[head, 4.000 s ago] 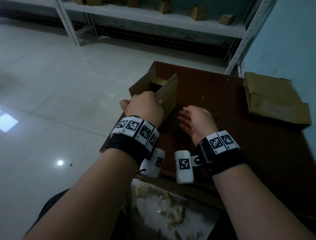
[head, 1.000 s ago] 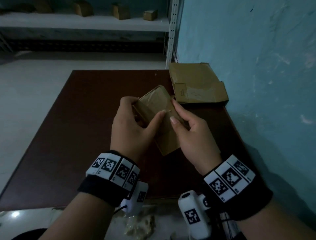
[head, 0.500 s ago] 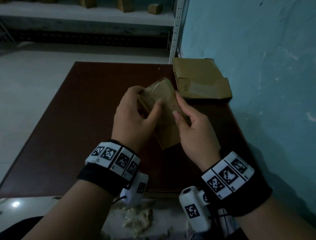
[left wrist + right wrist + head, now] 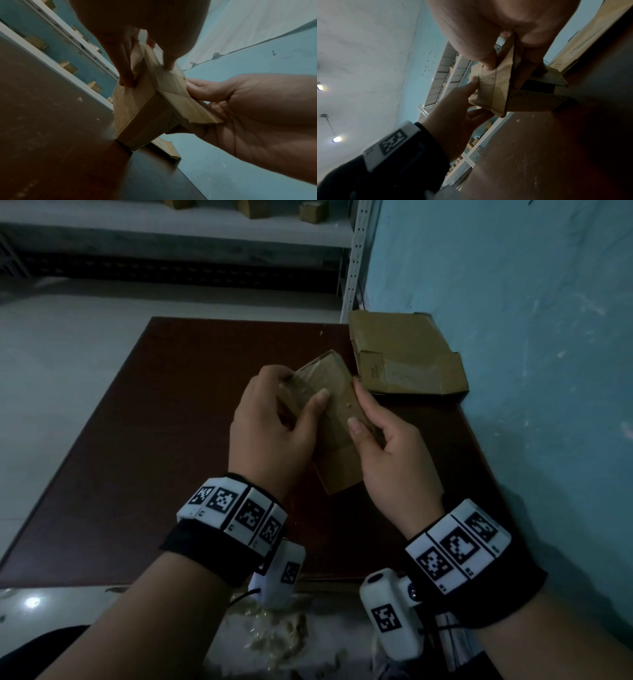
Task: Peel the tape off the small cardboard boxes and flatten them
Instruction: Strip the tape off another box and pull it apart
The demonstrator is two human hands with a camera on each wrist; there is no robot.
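Note:
A small brown cardboard box is held tilted above the dark red table, one lower corner near the tabletop. My left hand grips its left side, thumb pressed on the taped top face and fingers curled round the far edge. My right hand holds the right side, thumb on the top face, fingers underneath. In the left wrist view the box shows clear tape along its top seam, and the right hand cups it from below. The right wrist view shows the box between both hands.
A stack of flattened cardboard lies at the table's far right corner against the blue wall. White shelving with several small boxes stands behind the table. Scraps of peeled tape lie on a pale surface near my lap.
Four seconds ago my left hand held an opened box at the table's left edge. In the last second both hands kept the taped box, and my left thumb slid slightly along its top.

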